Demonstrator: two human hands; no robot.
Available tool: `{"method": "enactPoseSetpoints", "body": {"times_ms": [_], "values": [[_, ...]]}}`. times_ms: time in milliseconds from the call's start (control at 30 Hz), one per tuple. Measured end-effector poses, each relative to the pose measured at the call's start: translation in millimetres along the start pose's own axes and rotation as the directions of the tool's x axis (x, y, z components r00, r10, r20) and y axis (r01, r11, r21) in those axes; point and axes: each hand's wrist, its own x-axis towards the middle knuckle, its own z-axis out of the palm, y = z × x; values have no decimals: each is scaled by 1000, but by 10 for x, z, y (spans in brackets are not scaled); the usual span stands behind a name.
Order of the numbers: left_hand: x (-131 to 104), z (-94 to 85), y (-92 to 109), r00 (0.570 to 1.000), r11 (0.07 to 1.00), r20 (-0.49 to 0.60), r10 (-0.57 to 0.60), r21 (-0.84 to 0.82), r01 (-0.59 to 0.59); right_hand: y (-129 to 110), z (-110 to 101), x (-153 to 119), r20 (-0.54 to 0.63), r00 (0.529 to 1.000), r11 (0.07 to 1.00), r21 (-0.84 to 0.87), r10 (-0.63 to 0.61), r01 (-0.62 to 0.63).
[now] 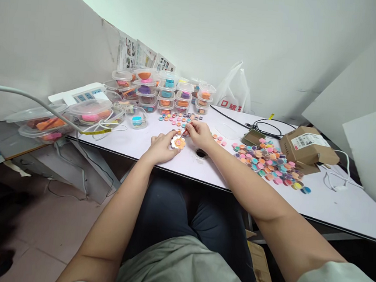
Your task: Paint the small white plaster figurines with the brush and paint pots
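Near the table's front edge, my left hand [163,147] holds a small flower-shaped piece [178,142], orange and white with a pinkish middle, between thumb and fingers. My right hand [199,134] is just to the right and above it, fingers pinched around a thin reddish tool [185,132] whose tip points down at the flower's top. The tip's exact contact is too small to tell. Behind the hands lie small coloured discs [178,121] in loose rows.
Stacked clear tubs [166,96] of coloured clay stand at the back left. A heap of coloured discs [265,158] and a cardboard box [306,147] lie right. A plastic bag [235,90], black cable [264,128] and round table hole [201,153] are also in view.
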Motion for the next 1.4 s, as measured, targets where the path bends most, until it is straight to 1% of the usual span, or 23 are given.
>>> {"method": "enactPoseSetpoints", "body": {"times_ms": [100,167,367,467,667,900,1067,1267,1400], "values": [[-3,-6,-3,1000,1000,-3,9,-13,-9,22,-1,13,-29,1000,1000,2,9,-9],[-3,-8,-6,1000,1000,-6,11,-19,-11,40,-9,19,-28,999,1000,15,15,-14],[-3,-5,-13,1000,1000,-5,5,-15,-5,51,34,10,67,997,997,68,29,-34],[-4,-5,-13,1000,1000,-4,8,-12,-8,59,46,15,60,998,997,64,27,-31],[-7,-11,-7,1000,1000,-1,5,-17,-5,91,-19,25,29,1000,999,49,10,-11],[-7,-8,-14,1000,1000,-3,4,-17,-4,102,-9,12,76,997,999,41,-21,18],[-9,-10,-11,1000,1000,-3,6,-21,-6,109,-43,11,34,999,999,26,-20,19],[-6,-11,-17,1000,1000,1,8,-20,-8,70,-13,-7,99,995,999,32,-15,11],[-6,-9,-19,1000,1000,0,3,-18,-3,81,-32,6,64,998,1000,2,1,-1]]}}
